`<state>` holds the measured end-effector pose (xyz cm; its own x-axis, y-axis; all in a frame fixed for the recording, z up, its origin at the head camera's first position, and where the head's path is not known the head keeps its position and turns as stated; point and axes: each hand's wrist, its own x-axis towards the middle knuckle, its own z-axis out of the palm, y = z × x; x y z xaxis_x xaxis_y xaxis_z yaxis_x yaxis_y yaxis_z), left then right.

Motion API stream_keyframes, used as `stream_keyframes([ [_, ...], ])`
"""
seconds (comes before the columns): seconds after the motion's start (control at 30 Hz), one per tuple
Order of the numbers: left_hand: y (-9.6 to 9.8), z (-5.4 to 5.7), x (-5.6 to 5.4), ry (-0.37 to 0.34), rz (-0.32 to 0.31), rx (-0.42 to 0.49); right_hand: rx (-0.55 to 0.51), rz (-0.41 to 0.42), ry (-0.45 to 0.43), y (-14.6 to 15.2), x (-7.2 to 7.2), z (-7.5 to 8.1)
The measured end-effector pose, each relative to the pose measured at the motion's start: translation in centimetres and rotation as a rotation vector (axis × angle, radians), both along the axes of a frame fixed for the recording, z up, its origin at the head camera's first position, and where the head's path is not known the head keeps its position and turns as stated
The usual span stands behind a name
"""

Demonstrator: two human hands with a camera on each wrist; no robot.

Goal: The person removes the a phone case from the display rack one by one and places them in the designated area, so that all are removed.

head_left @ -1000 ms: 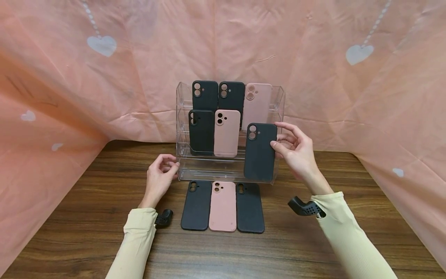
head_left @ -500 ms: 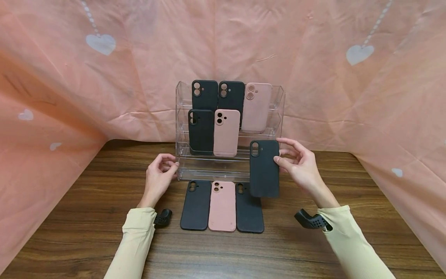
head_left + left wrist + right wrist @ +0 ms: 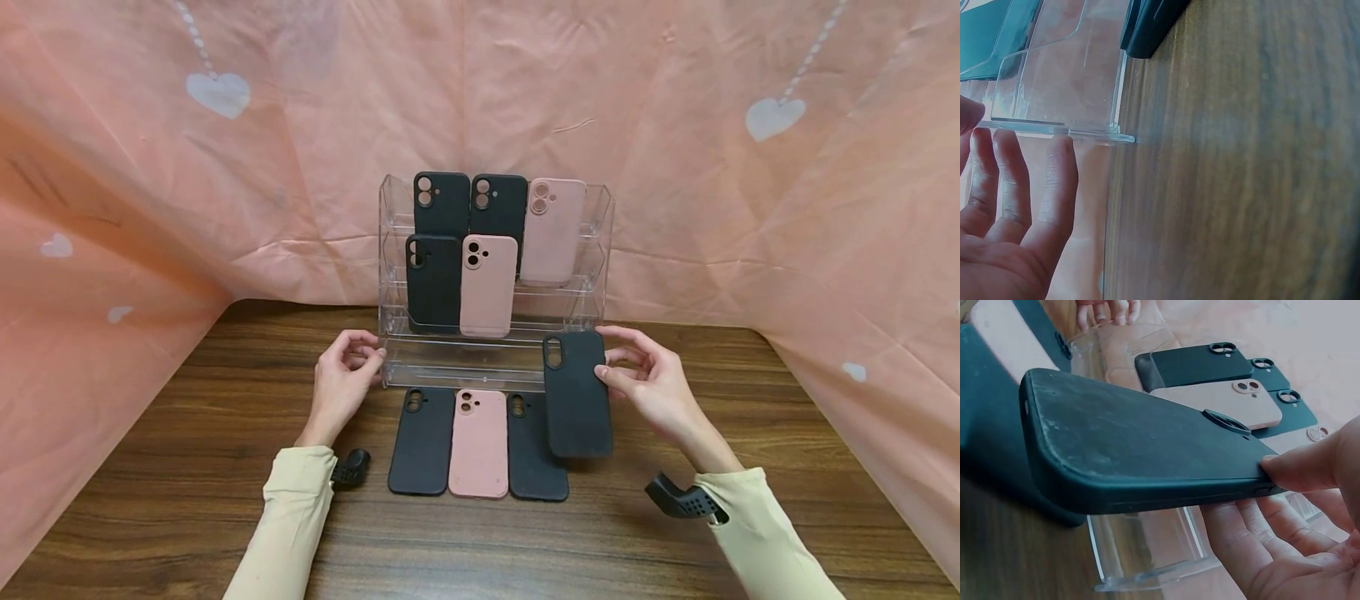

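My right hand [image 3: 651,385] pinches a black phone case [image 3: 577,404] by its upper right edge, thumb on the back and fingers underneath. This case is held tilted in front of the rack's lower right, overlapping the rightmost lying case in the head view. At the rack's lower left side, my left hand [image 3: 343,385] holds the edge of the clear acrylic display rack [image 3: 1060,128] between thumb and fingertips. In a row before the rack lie a black case [image 3: 422,446], a pink case [image 3: 478,450] and another black case [image 3: 528,458].
The rack's top tier holds two black cases [image 3: 442,204] and a pink one [image 3: 555,233]. A black case [image 3: 433,287] and a pink case [image 3: 487,292] stand in the middle tier. Pink cloth [image 3: 675,125] surrounds the wooden table [image 3: 450,558] on the back and sides.
My right hand has brought the black phone case down and toward me, away from the rack's middle tier, slightly rightward. My left hand has stayed at the rack's side.
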<state>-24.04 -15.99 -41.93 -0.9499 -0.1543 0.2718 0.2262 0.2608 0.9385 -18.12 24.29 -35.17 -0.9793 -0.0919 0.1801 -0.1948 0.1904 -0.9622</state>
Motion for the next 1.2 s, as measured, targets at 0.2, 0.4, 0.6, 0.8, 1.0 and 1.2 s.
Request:
stream_keyframes([
  [0.2, 0.0, 0.2, 0.1, -0.002, -0.002, 0.010, 0.012, 0.011, -0.044, 0.6, 0.8, -0.7],
  [0.4, 0.1, 0.3, 0.2, -0.025, 0.011, 0.008, 0.040, 0.005, -0.065, 1.3, 1.3, -1.4],
  [0.6, 0.1, 0.3, -0.1, -0.047, 0.028, -0.017, 0.080, 0.001, -0.083, 2.0, 1.7, -2.0],
  [0.8, 0.1, 0.3, 0.0, -0.024, 0.020, -0.010, 0.101, 0.012, -0.101, 2.6, 2.0, -2.6],
  [1.0, 0.0, 0.1, -0.1, 0.007, 0.008, -0.008, 0.138, 0.016, -0.125, 3.1, 2.3, -3.3],
  [1.2, -0.1, 0.1, 0.0, 0.004, 0.009, -0.014, 0.227, 0.001, -0.118, 3.4, 2.5, -3.8],
])
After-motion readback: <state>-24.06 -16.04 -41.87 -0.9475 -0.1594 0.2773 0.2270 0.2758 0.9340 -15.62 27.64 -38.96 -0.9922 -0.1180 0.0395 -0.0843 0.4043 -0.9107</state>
